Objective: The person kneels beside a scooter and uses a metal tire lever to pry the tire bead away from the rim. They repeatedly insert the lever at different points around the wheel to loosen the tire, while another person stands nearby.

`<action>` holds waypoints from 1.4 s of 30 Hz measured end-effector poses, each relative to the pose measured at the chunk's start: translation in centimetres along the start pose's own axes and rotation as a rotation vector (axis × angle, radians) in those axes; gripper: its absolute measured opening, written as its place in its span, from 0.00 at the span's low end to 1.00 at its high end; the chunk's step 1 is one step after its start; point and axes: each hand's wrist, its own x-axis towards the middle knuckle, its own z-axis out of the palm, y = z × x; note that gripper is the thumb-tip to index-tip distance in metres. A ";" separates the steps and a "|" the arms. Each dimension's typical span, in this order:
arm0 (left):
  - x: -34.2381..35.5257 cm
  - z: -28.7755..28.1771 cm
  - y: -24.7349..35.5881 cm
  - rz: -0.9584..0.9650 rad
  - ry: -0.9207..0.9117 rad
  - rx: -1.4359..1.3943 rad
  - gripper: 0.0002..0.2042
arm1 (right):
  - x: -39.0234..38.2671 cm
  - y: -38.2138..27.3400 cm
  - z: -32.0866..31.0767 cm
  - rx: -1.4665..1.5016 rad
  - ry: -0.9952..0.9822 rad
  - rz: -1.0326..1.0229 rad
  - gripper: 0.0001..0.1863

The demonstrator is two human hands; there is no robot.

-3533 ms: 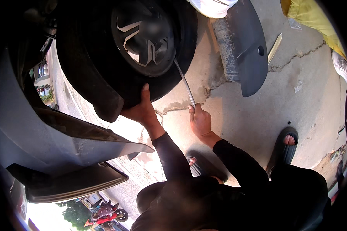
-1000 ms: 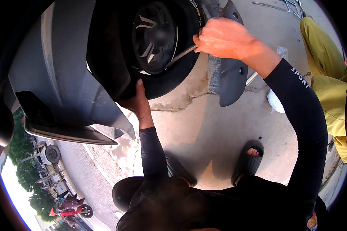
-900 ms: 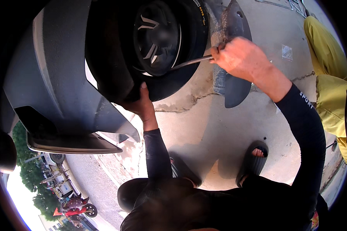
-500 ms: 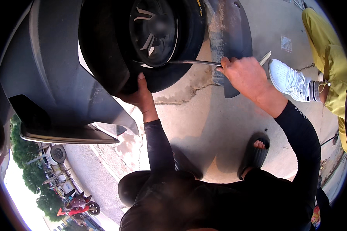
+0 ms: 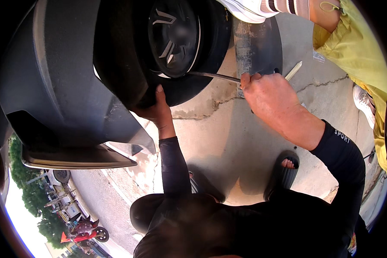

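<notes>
A black tire [image 5: 210,64] on a dark wheel with silver trim [image 5: 176,38] sits under a dark grey vehicle fender [image 5: 69,64]. My left hand [image 5: 157,112] grips the tire's near edge, its thumb lying up along the sidewall and its fingers out of sight behind the rubber. In my right fist [image 5: 277,99] is a slim metal pry bar [image 5: 217,76]. One end of it reaches the lower rim edge, where tire and wheel meet. The pale, flat other end sticks out past the fist.
Another person in yellow-green trousers [image 5: 352,47] stands at the right, one white shoe [image 5: 247,10] raised beside the tire. A dark panel with a worn grey strip [image 5: 244,43] lies beyond my right hand. Cracked concrete [image 5: 228,142] surrounds my sandals; a red motorbike [image 5: 84,234] stands lower left.
The other person's white shoe has swung from the right up to the top, beside the tire. My right fist has dropped slightly, still on the pry bar. My left hand stays at the tire.
</notes>
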 end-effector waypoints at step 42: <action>0.6 0.4 0.0 -0.019 -0.063 0.071 0.49 | -0.2 -21.3 19.4 1.706 0.010 0.973 0.26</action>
